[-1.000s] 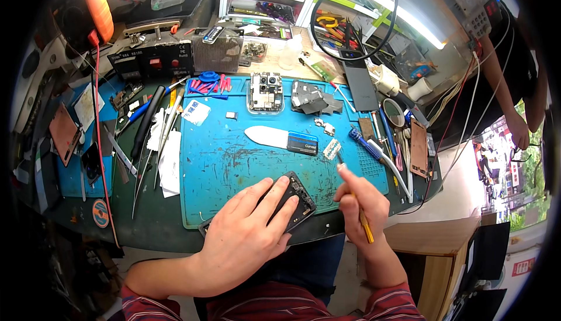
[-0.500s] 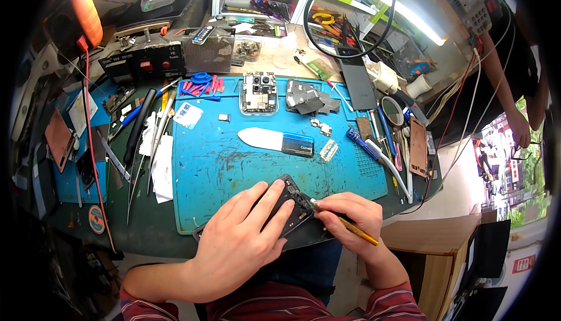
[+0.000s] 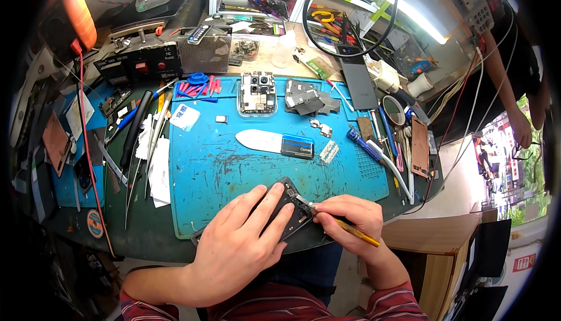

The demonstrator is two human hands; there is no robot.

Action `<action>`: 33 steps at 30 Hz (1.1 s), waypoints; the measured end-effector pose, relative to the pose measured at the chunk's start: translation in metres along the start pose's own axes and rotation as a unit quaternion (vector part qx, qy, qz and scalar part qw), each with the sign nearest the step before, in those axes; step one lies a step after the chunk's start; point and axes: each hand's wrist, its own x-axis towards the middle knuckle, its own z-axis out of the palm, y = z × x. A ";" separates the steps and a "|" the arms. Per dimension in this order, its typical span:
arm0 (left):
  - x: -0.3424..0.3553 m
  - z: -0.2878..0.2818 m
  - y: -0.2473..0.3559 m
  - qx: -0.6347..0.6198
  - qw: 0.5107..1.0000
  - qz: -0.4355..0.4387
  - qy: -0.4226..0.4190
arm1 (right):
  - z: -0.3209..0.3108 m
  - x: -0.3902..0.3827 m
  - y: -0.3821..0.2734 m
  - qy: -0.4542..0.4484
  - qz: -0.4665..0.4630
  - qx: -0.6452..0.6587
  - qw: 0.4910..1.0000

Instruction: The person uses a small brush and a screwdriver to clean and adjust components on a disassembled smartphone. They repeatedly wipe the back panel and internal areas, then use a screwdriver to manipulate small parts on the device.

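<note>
A dark opened phone body [image 3: 298,223] lies slanted at the near edge of the blue mat. Across it spreads my left hand [image 3: 242,236], fingers over its face and thumb along its near side, gripping it. My right hand [image 3: 353,221] pinches a slim tool with a gold handle [image 3: 363,236]. Its thin pale tip touches or hovers over small parts at the phone's upper right end; contact is too small to tell. Much of the phone is hidden under my left hand. Beyond them lies a flat metal pry blade [image 3: 263,140] with a blue and black grip.
A phone circuit assembly [image 3: 258,102] sits in a clear tray behind. Dark flat pieces [image 3: 307,98] and a blue-handled brush [image 3: 359,140] lie to its right. Tweezers [image 3: 137,181] and a black-handled tool [image 3: 137,128] are at left. A person's arm [image 3: 508,99] shows at far right.
The tool's tip has shifted slightly up and left along the phone's end, showing more of its pale length. Both hands stay nearly in place; the view has tilted a little.
</note>
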 end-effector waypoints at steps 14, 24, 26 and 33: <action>-0.001 0.000 0.001 0.004 1.000 -0.003 0.001 | 0.002 0.002 -0.001 0.006 0.010 0.003 1.000; -0.001 0.000 0.001 0.003 1.000 -0.004 0.001 | 0.003 0.000 0.002 0.006 -0.011 -0.001 1.000; 0.000 0.000 0.001 0.003 1.000 -0.003 0.003 | 0.002 -0.001 0.002 0.004 -0.007 -0.001 1.000; 0.001 0.000 0.002 0.009 1.000 -0.004 0.002 | 0.003 0.002 0.000 0.005 0.000 -0.004 1.000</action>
